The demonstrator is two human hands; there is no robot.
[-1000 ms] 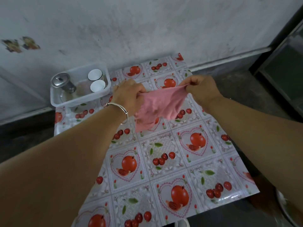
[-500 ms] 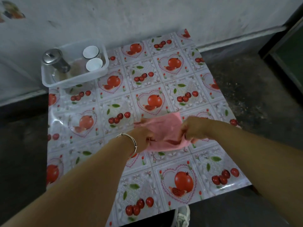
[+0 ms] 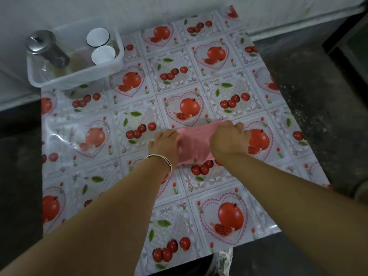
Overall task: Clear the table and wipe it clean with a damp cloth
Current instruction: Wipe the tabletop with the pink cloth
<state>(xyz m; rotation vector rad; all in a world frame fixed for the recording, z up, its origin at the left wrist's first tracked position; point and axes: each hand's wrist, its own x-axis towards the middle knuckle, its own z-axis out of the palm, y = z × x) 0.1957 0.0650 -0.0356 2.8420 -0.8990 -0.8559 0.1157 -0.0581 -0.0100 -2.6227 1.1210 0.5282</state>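
1. Two hands, left point(image 3: 166, 144) and right point(image 3: 229, 141), clench the pink cloth point(image 3: 194, 146) mid-table point(image 3: 258, 84).
2. Bunched cloth may only smear.
3. Wiping far-left could knock the tub point(image 3: 65, 80) off its corner.

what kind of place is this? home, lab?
Probably a plain home kitchen or dining corner. A table with a fruit-print plastic cover stands against a scuffed white wall, a clear plastic tub holds cups and a steel-lidded glass jug, and the floor is bare concrete.
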